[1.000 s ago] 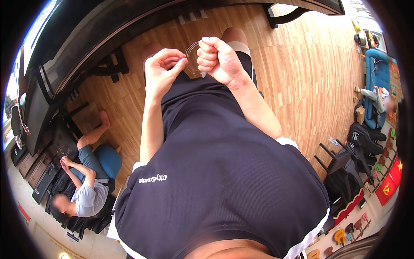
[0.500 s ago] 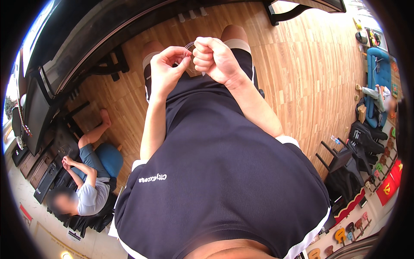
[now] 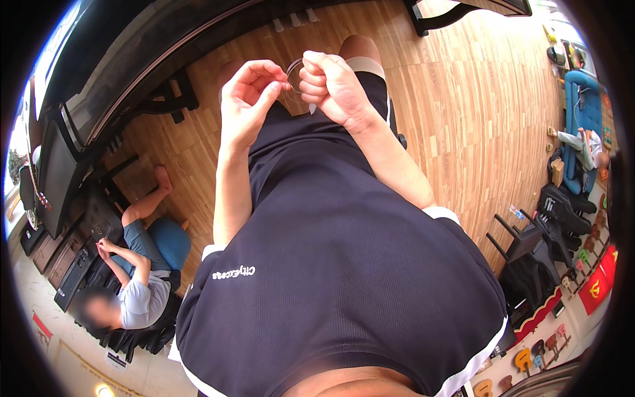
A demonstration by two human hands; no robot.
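Note:
My right hand (image 3: 333, 89) is closed in a fist over my thighs, gripping a small coil of thin wire (image 3: 291, 67). The coil's curved strands stick out on the fist's left side, and the rest is hidden by the fingers. Just left of it, my left hand (image 3: 249, 99) has its fingers curved, with a gap between thumb and forefinger. Its fingertips are close beside the coil; whether they touch a strand is too fine to tell.
A black piano-like body (image 3: 132, 73) curves across the far left. At the left, another person (image 3: 142, 298) sits on a blue stool (image 3: 170, 243). Black chairs (image 3: 522, 238), a blue sofa (image 3: 582, 99) with a seated person, and small guitars (image 3: 522, 359) are at the right. Wooden floor (image 3: 463, 119) surrounds me.
My left hand has shifted left and slightly away from me, and its thumb and forefinger have parted. More of the coil shows between the hands. My right hand has barely moved.

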